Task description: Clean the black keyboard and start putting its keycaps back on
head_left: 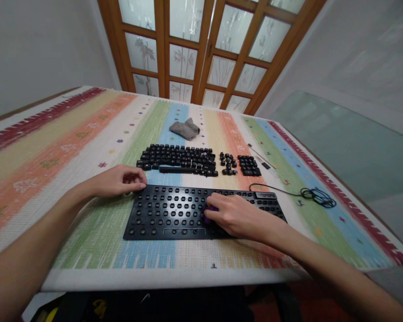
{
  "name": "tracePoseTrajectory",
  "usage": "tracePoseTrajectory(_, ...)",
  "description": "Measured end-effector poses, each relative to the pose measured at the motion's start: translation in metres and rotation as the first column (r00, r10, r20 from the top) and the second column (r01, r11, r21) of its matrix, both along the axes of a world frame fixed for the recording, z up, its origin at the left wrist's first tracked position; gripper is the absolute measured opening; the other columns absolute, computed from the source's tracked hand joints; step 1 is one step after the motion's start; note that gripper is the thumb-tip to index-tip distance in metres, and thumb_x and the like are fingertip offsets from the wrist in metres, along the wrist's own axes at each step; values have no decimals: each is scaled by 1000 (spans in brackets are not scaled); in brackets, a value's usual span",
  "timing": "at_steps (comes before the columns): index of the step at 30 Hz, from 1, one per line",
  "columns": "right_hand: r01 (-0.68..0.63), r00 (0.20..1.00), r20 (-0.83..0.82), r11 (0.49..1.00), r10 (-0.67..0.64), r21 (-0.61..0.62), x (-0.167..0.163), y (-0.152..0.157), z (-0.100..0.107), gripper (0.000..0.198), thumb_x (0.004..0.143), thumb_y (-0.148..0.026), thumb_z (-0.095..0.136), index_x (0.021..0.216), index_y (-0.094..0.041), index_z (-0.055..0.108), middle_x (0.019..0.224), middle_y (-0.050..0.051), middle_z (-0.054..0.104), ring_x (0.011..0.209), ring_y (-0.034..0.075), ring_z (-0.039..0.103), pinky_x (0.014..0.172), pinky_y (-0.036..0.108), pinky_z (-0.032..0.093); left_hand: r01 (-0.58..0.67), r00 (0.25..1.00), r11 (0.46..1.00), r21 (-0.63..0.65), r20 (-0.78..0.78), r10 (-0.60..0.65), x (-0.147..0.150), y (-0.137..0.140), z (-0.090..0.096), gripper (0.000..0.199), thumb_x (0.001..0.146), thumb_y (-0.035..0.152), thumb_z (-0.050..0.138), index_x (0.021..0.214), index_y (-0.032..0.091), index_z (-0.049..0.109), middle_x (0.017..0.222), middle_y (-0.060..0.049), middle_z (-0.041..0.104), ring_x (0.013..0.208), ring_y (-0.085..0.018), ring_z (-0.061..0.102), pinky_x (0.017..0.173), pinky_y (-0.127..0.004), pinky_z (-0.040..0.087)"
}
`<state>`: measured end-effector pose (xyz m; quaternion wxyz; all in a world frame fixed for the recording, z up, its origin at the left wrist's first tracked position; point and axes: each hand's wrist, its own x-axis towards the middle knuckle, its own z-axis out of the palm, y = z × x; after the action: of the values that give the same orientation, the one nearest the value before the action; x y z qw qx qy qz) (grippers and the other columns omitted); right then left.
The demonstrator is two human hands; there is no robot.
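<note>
A black keyboard (169, 210) with its keycaps off lies flat before me, rows of bare switch posts showing. At its far left corner, my left hand (126, 181) is closed, the fingers curled and the tips gripping the edge. My right hand (233, 212) is over the keyboard's right half, closed round a small purple object (208, 213) pressed against the posts. Most of that purple object is hidden by my fingers, so I cannot tell its kind. Loose black keycaps (177, 156) are laid out in rows just beyond the keyboard, with a number-pad block (249, 165) at their right.
A folded grey cloth (185, 129) lies behind the keycaps. Right of them are a thin tool (262, 156) and a small black piece (265, 166). The coiled cable (317, 197) rests at the right. A striped tablecloth (87, 214) covers the table; glazed wooden doors (195, 49) stand beyond.
</note>
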<state>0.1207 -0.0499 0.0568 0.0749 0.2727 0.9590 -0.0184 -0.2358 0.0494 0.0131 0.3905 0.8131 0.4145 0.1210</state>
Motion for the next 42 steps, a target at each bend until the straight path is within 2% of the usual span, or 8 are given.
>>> tracePoseTrajectory(7, -40, 999, 13, 999, 40, -27, -1, 3, 6, 17, 97, -12, 49, 95, -13, 66, 94, 9, 58, 82, 18, 51, 60, 29, 38, -3, 1000, 1000, -6, 7, 3, 1, 0, 1, 34, 82, 49, 63, 86, 16, 68, 68, -2, 63, 60, -14, 53, 57, -24, 41)
tracePoseTrajectory(19, -95, 994, -54, 995, 94, -25, 3, 10, -2, 21, 95, -9, 47, 90, -17, 65, 97, 7, 55, 82, 17, 48, 63, 29, 39, 5, 1000, 1000, -6, 29, -5, 1, 0, 1, 32, 82, 47, 64, 85, 15, 68, 69, -2, 64, 60, -13, 53, 57, -23, 41)
tracePoseTrajectory(26, -51, 998, -37, 996, 49, -67, 4, 5, 2, 15, 96, -21, 52, 89, -16, 64, 97, 7, 57, 83, 17, 51, 66, 29, 41, -6, 1000, 1000, -10, 19, 6, 2, -2, 2, 32, 82, 48, 64, 85, 16, 68, 67, -2, 63, 60, -13, 53, 57, -23, 40)
tracePoseTrajectory(31, 9, 999, -45, 999, -11, -42, 3, 0, 0, 15, 96, -20, 51, 93, -16, 65, 96, 7, 57, 81, 17, 52, 62, 28, 40, -3, 1000, 1000, -6, 24, 3, 2, -2, 3, 32, 82, 47, 65, 85, 16, 68, 68, -2, 63, 60, -13, 53, 56, -23, 40)
tracePoseTrajectory(42, -30, 999, 18, 999, 31, -28, 3, 1, 8, 14, 97, -22, 53, 95, -16, 66, 97, 8, 57, 81, 17, 52, 59, 27, 38, -4, 1000, 1000, -23, 9, 4, 0, -1, 1, 33, 83, 49, 64, 86, 16, 68, 70, -3, 64, 62, -14, 54, 58, -24, 41)
